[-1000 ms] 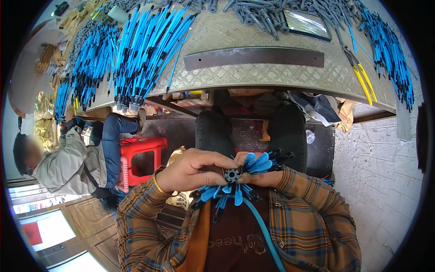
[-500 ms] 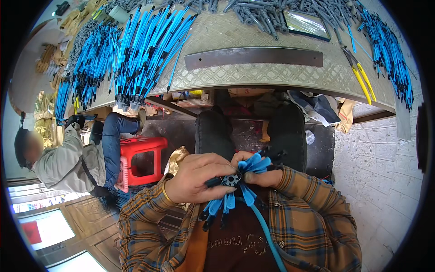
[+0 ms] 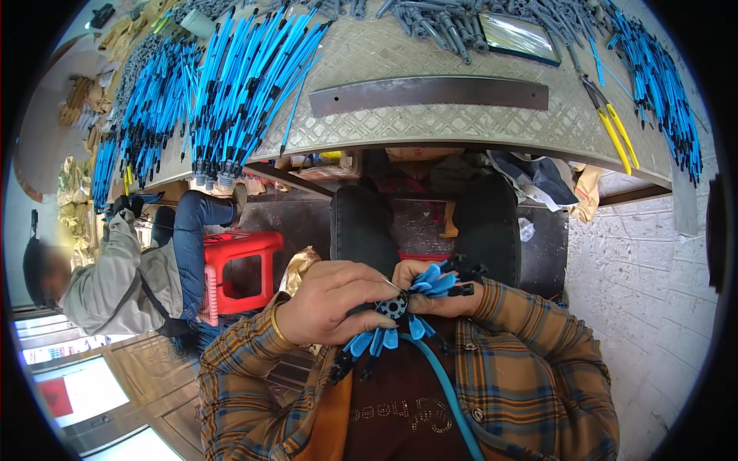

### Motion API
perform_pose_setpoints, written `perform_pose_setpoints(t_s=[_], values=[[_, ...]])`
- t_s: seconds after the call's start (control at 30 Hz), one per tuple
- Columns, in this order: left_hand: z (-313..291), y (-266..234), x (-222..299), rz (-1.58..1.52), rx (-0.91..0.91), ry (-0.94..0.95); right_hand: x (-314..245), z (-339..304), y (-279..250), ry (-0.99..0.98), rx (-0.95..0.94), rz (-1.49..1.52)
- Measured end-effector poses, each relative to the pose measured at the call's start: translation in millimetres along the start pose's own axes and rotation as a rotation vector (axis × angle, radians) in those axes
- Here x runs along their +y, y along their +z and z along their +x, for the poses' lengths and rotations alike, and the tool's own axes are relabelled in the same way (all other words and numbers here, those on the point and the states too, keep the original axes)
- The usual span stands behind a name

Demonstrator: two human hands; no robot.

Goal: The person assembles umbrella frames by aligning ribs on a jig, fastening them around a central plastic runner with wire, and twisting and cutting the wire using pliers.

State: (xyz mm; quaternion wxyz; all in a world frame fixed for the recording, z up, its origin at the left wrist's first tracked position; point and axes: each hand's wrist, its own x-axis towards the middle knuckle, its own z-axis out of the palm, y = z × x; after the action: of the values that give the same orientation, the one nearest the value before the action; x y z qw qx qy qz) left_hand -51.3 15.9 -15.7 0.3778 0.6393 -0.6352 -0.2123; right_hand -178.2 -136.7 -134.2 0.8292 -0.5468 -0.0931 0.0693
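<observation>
A hand could pass over the desk (image 3: pixel 361 61) at upper centre, between the metal bar (image 3: pixel 430 92) and grey tubes (image 3: pixel 453 38); blue rods (image 3: pixel 246 92) block the upper left, yellow-handled pliers (image 3: pixel 612 140) the upper right. At lower centre, a black disc (image 3: pixel 392 308) fills the gap between the left hand's fingers (image 3: pixel 373 290).

Head-worn fisheye view; steeply downward; near

The site is a small workshop. Its tabletop (image 3: pixel 369 55) carries heaps of grey parts (image 3: pixel 442 27), bundles of blue rods (image 3: pixel 250 84) with black ends, and yellow-handled pliers (image 3: pixel 615 132). A second person (image 3: pixel 115 270) sits at left, near a red plastic stool (image 3: pixel 240 242). The right-hand wall (image 3: pixel 638 307) is white-painted brick.
</observation>
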Motion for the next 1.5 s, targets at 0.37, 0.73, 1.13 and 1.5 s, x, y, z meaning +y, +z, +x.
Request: perform_pose_setpoints(t_s=[0.37,0.73,1.13,1.5], values=[[-5.8,7.3,-2.9,-0.018,0.088,-0.005,-0.1,2.2,0.2,0.065,0.001,0.087],[-14.9,26.2,-31.0,-0.661,0.063,-0.129,-6.0,9.1,-12.3,0.157,-0.290,0.116],[21.5,5.5,-31.8,-0.656,-0.160,-0.162,-3.3,11.1,-14.0,0.155,-0.397,-0.005],[-5.5,0.8,16.3,-0.671,0.923,-0.205,-34.8,40.9,-7.4,-0.044,0.328,0.122]])
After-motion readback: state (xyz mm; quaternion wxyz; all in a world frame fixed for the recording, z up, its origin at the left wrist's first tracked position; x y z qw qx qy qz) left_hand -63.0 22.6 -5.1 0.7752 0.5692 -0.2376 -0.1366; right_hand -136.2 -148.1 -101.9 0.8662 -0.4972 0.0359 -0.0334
